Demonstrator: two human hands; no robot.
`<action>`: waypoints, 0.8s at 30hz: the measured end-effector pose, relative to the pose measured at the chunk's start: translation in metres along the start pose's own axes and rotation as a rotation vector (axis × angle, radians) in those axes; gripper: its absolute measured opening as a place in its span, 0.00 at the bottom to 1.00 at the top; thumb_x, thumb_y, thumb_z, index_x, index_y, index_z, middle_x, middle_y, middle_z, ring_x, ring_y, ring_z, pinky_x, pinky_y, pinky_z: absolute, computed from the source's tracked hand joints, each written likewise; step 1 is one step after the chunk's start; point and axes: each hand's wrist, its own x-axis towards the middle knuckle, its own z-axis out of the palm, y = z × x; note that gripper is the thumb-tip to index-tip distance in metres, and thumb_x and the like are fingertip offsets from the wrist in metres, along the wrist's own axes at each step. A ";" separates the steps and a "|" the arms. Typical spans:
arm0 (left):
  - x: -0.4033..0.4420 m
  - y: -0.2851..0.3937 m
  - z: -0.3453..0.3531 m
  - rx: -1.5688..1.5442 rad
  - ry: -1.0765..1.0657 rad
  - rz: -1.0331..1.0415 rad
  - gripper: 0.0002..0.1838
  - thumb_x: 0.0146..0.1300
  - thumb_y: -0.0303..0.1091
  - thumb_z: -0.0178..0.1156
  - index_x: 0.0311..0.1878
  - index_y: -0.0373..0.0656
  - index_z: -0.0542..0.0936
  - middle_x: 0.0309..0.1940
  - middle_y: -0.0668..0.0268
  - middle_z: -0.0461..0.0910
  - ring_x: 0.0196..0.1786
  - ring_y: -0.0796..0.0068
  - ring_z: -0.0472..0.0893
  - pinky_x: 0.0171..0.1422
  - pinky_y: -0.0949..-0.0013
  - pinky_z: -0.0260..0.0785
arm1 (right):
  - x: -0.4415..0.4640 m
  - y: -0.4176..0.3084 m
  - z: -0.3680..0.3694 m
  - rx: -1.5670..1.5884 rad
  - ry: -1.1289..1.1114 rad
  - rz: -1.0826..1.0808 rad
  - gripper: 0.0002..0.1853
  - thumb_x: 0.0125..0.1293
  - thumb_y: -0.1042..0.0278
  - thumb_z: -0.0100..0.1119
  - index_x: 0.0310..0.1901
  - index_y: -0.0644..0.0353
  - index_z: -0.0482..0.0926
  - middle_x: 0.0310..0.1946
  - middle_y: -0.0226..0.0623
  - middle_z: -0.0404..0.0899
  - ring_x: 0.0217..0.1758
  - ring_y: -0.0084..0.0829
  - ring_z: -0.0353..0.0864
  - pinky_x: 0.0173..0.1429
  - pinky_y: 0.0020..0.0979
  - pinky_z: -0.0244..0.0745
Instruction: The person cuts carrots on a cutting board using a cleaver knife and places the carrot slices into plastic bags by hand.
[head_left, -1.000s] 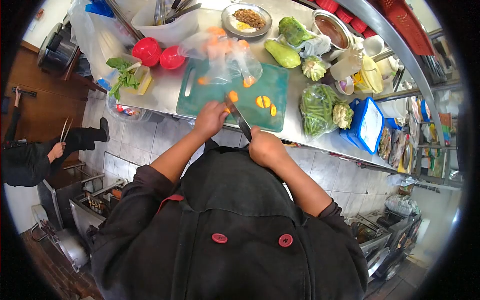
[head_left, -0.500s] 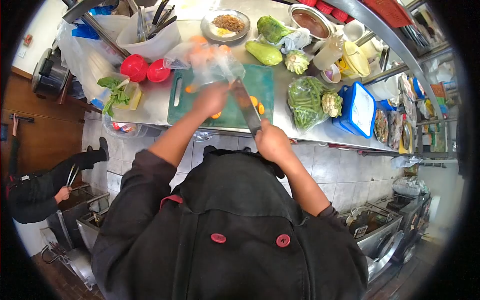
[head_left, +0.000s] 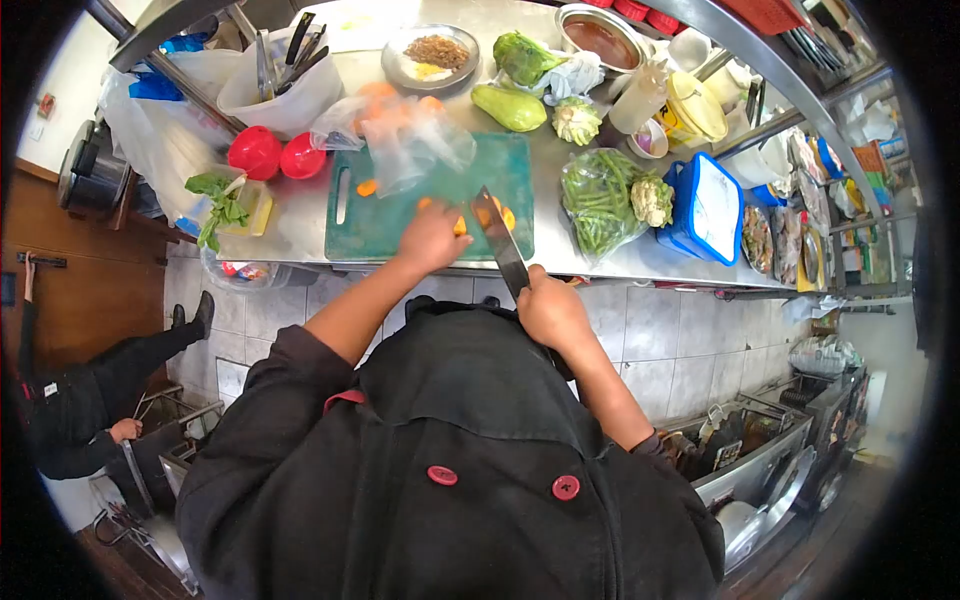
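My right hand (head_left: 552, 312) is closed round the handle of a large knife (head_left: 506, 245), its blade pointing away over the green cutting board (head_left: 385, 228). Beside the blade lie cut orange pieces (head_left: 508, 218) that look like carrot. My left hand (head_left: 432, 238) is low on the board, fingers bent down around a carrot piece (head_left: 460, 226) next to the thumb; the fingertips are slightly blurred. Another carrot piece (head_left: 367, 187) lies further left on the board. A clear plastic bag (head_left: 415, 145) with orange vegetables rests across the board's far edge, apart from both hands.
Behind the board are a metal plate of brown food (head_left: 432, 58) and a pale green squash (head_left: 509, 107). Bagged green beans (head_left: 598, 205) and a blue tub (head_left: 708, 212) stand right; red bowls (head_left: 254, 152) stand left. Another person (head_left: 85, 395) is at far left.
My left hand has left the plastic bag and come down to the carrot pieces near the board's front. The knife remains in my right hand. The other person's lower arm has shifted.
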 end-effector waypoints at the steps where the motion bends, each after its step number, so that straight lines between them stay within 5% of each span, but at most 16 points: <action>1: -0.003 -0.005 0.002 -0.005 -0.006 0.001 0.19 0.54 0.36 0.67 0.49 0.40 0.80 0.47 0.53 0.77 0.50 0.50 0.77 0.54 0.53 0.71 | 0.000 -0.005 -0.002 -0.030 -0.048 0.023 0.15 0.62 0.69 0.49 0.47 0.71 0.72 0.34 0.62 0.81 0.40 0.60 0.81 0.48 0.55 0.74; 3: -0.009 -0.016 0.006 -0.132 0.181 0.129 0.17 0.54 0.33 0.66 0.47 0.40 0.80 0.43 0.54 0.78 0.47 0.50 0.78 0.52 0.54 0.71 | 0.002 -0.008 -0.001 -0.061 -0.068 0.007 0.14 0.63 0.69 0.48 0.46 0.71 0.71 0.32 0.62 0.81 0.40 0.60 0.81 0.48 0.55 0.74; 17: -0.007 -0.040 0.030 -0.073 0.190 0.196 0.08 0.56 0.29 0.61 0.40 0.42 0.82 0.38 0.57 0.79 0.43 0.52 0.78 0.48 0.55 0.73 | 0.027 -0.037 0.011 -0.225 -0.246 0.008 0.16 0.62 0.73 0.44 0.49 0.71 0.72 0.40 0.59 0.83 0.47 0.54 0.83 0.51 0.50 0.76; 24: -0.010 -0.038 0.011 0.009 0.062 0.228 0.08 0.56 0.28 0.61 0.39 0.39 0.81 0.38 0.54 0.79 0.44 0.50 0.78 0.50 0.54 0.72 | 0.068 -0.025 0.034 -0.120 -0.095 -0.128 0.14 0.63 0.70 0.46 0.46 0.69 0.73 0.37 0.59 0.82 0.43 0.55 0.83 0.48 0.50 0.77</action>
